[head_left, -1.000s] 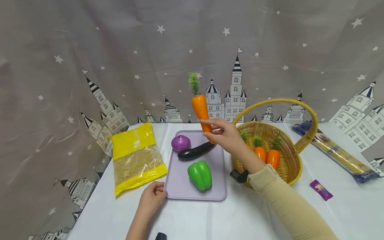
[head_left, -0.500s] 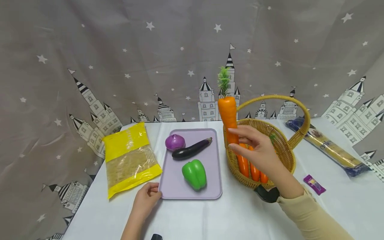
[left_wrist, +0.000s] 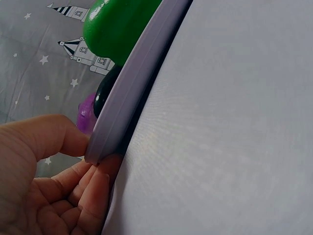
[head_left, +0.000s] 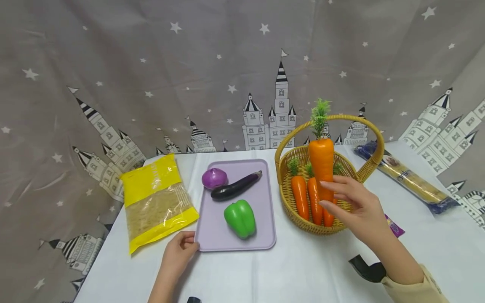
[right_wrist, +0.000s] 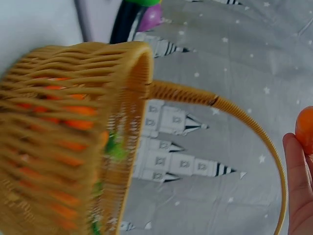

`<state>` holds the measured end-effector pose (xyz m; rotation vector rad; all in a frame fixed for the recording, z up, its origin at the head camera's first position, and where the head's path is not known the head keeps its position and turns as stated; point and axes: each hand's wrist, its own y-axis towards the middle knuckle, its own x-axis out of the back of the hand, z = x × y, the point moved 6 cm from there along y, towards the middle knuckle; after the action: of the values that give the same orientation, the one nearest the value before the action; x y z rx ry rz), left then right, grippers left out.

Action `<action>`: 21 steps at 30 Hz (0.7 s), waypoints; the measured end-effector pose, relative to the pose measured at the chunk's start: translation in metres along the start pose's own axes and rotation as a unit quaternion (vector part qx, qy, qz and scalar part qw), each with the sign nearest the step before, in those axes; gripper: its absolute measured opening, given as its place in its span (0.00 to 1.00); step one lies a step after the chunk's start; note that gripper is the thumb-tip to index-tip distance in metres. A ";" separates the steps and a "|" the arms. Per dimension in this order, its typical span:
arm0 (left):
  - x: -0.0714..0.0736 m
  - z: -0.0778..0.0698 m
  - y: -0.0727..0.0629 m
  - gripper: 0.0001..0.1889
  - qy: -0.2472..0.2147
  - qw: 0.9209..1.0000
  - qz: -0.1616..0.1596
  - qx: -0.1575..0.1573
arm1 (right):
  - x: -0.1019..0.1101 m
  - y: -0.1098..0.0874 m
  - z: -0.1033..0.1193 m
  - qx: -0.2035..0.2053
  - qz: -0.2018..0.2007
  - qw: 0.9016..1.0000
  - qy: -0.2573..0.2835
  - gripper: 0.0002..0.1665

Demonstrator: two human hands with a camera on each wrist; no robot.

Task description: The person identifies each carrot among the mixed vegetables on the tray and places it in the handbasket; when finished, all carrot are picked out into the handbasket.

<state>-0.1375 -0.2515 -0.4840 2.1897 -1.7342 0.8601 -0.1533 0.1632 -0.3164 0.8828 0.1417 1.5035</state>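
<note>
My right hand (head_left: 358, 206) pinches a carrot (head_left: 322, 162) with a green leafy top, upright over the wicker basket (head_left: 285, 195). Several more carrots (head_left: 300, 198) lie in that basket, partly hidden behind the held one. At its near left corner, the lilac tray (head_left: 261, 214) is pinched between thumb and fingers of my left hand (head_left: 178, 254); the left wrist view shows the thumb on the rim (left_wrist: 105, 134) and fingertips under it. On the tray lie a purple onion (head_left: 214, 178), a dark eggplant (head_left: 235, 186) and a green bell pepper (head_left: 240, 219).
A yellow bag (head_left: 157, 202) of tan food lies left of the tray. To the right of the basket are a long pack of pasta (head_left: 407, 179) and a small purple packet (head_left: 395, 226). The basket's tall handle (right_wrist: 230, 108) arches over it. A castle-print curtain (head_left: 227, 63) hangs behind.
My right hand has carried the carrot from above the tray rightward to over the basket. My left hand keeps hold of the tray corner; the head view has shifted slightly.
</note>
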 end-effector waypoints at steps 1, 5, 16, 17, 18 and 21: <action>0.000 0.000 0.000 0.19 0.000 1.000 0.001 0.000 | 0.002 -0.004 -0.002 -0.005 -0.002 1.000 -0.004 0.30; -0.001 0.001 0.001 0.19 0.003 1.000 0.002 0.006 | 0.008 -0.018 -0.014 -0.042 -0.012 0.999 -0.016 0.30; 0.001 0.001 0.002 0.19 0.003 1.000 0.005 0.014 | 0.009 -0.032 -0.065 -0.132 0.003 0.989 -0.073 0.26; 0.000 0.001 0.002 0.18 0.002 1.000 0.004 0.016 | 0.008 -0.032 -0.072 -0.150 0.012 0.985 -0.079 0.25; 0.000 0.001 0.002 0.18 0.001 1.000 0.004 0.017 | 0.008 -0.032 -0.077 -0.168 0.021 0.982 -0.087 0.25; -0.002 0.003 0.002 0.19 0.001 1.000 0.004 0.021 | 0.005 -0.029 -0.092 -0.221 0.057 0.969 -0.095 0.28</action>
<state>-0.1387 -0.2521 -0.4878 2.2093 -1.7394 0.9093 -0.1837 0.2107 -0.3953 0.6747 -0.3794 1.4681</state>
